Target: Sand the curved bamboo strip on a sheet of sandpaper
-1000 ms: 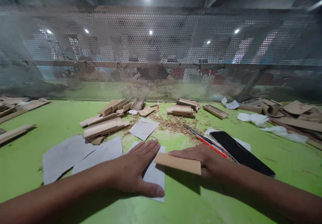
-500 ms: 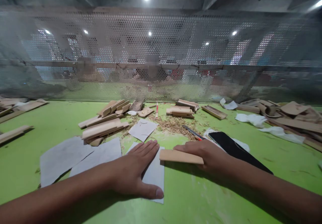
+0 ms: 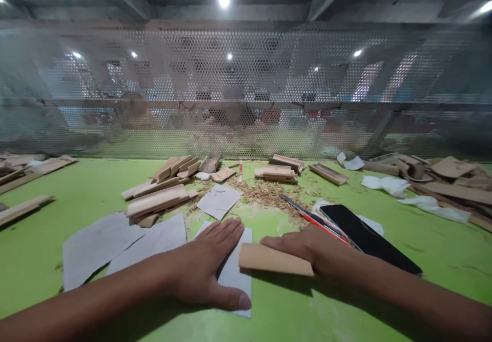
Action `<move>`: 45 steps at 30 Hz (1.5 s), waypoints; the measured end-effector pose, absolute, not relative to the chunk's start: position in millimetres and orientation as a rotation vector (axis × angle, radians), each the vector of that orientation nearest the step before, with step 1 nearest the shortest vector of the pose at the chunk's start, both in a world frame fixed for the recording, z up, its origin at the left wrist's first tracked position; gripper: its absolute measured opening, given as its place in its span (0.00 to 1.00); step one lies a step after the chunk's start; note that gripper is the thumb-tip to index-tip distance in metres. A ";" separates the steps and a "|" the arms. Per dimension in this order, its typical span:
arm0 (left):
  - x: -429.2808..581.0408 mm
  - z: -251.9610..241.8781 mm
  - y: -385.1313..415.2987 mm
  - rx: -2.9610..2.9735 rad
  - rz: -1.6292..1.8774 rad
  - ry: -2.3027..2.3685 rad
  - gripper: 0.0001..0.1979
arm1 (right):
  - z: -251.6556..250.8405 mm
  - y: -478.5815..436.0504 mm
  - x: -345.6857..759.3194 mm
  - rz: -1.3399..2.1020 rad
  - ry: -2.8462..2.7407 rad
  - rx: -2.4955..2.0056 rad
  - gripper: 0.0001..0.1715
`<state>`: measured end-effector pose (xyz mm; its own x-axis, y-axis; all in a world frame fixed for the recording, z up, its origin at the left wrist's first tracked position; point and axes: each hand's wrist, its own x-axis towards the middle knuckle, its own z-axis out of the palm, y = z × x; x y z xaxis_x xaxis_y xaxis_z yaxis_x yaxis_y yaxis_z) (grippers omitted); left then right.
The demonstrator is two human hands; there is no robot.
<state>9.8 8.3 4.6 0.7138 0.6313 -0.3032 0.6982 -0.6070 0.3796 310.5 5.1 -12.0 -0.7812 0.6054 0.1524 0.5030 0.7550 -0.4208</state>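
My left hand (image 3: 211,265) lies flat on a pale sheet of paper, perhaps sandpaper (image 3: 239,270), with fingers stretched forward and the thumb apart. Closed round a light, slightly curved piece of wood or bamboo (image 3: 274,260), my right hand (image 3: 307,247) holds it low at the sheet's right edge. The left end of the piece overlaps the sheet in view; whether it touches cannot be made out. Just beyond my right hand lie a knife with a red handle (image 3: 315,220) and a black phone (image 3: 365,237).
Curved wood pieces (image 3: 157,201) are stacked at the back left, others (image 3: 277,172) at the back centre. Shavings (image 3: 265,193) litter the green table (image 3: 292,311). More pale sheets (image 3: 100,244) lie left. Scraps and wood (image 3: 453,183) fill the right. A perforated metal screen (image 3: 230,91) stands behind.
My right hand has moved toward me with the wood piece, which now sits lower and turns more of its broad face up. More of the red knife handle shows. My left hand stays in place.
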 end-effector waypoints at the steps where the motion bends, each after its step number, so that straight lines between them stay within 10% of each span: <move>1: 10.2 4.8 8.3 2.441 -0.188 1.024 0.64 | -12.3 8.4 310.8 0.520 -2.659 -0.871 0.20; 45: 10.2 11.4 7.5 2.416 -0.257 0.915 0.65 | 1.2 15.0 324.2 0.327 -2.682 -0.922 0.28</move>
<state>10.2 7.5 11.4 0.7512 0.5572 -0.3540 0.6600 -0.6242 0.4180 324.2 15.0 1.2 -0.7549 0.6269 0.1929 0.5621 0.7699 -0.3022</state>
